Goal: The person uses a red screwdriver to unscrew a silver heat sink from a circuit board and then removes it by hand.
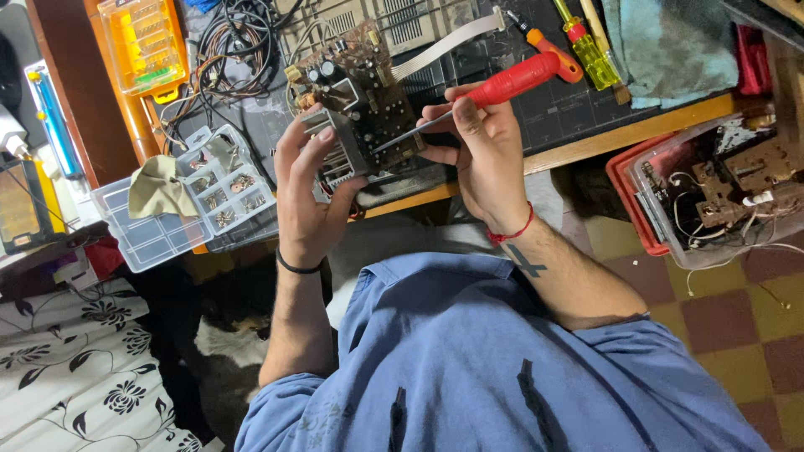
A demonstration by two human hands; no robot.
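A workbench (586,142) with a dark mat ran across the top of the view, its wooden edge just beyond the person's blue shirt (502,368). At that edge a circuit board (360,92) with a metal heat sink stood tilted up. The left hand (311,192) was wrapped around the heat-sink end, fingers closed on it. The right hand (479,146), just beside the board, gripped a red-handled screwdriver (502,84), whose blade reached across to the board's lower part. A pale ribbon cable (444,42) led from the board toward the back.

At the right, a clear tub (670,209) set in a red tray held brown boards and loose wires. Left of the hands, a clear compartment box (151,238) held small metal parts in several sections, with a tan cloth (159,188) lying across it. An orange bit case (146,42) sat farther back.
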